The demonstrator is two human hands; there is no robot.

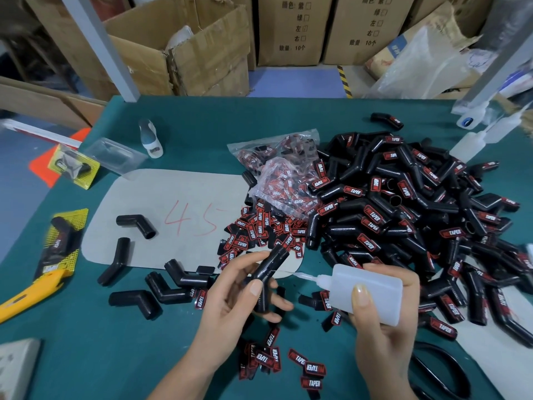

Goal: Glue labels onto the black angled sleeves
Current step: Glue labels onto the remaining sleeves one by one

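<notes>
A: Judging progress: what is done?

B: Most of the stock appears labelled. The pile [403,215] of sleeves, right of the grey mat [161,197], shows red-and-black labels on nearly every piece.

A: What is left?

B: Six bare sleeves [135,223] lie on and just below the mat, well left of the pile. Loose labels [259,232] lie at the mat's right edge, with more in the bags [277,168] beyond and a few [305,368] on the surface between the forearms.

A: State of the hands?

B: The left hand [239,295] grips one bare sleeve [266,272] below the mat's lower right corner, thumb along its lower leg. The right hand [383,310] is wrapped round the glue bottle [369,290], thumb on its side. The nozzle [305,275] points at the sleeve's bend; whether it touches cannot be told.

A: Current step?

B: Probably glue application. No label is on the held sleeve yet.

A: Estimate?

B: The batch looks near completion, the held piece and the six bare ones remaining.
</notes>
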